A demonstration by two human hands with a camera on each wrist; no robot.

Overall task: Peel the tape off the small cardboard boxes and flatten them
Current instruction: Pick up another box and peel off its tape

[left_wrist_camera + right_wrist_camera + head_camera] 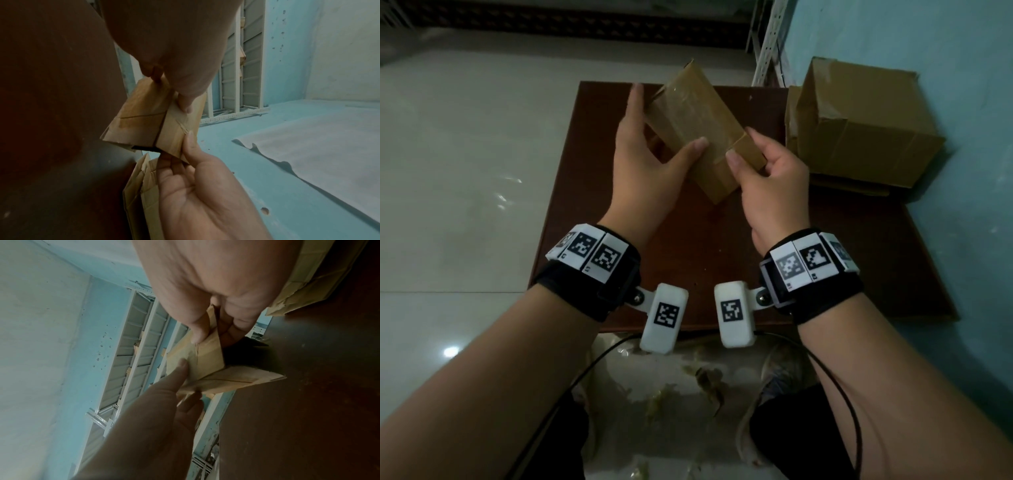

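I hold a small cardboard box (698,116) tilted in the air over the brown table (688,246). Clear tape runs along its top face. My left hand (654,144) grips its left side, thumb on top and fingers behind. My right hand (744,147) pinches the near right end, with the thumb tip at the tape's edge. The left wrist view shows the box (144,120) end-on, its end flaps split by a dark slit, and my right hand (189,162) below it. In the right wrist view the box (207,360) sits between both hands.
A larger brown cardboard box (859,126) stands at the table's right, on flat cardboard (852,185). A white metal rack (767,44) leans by the teal wall. Pale floor tiles lie to the left. Cables hang from my wrists.
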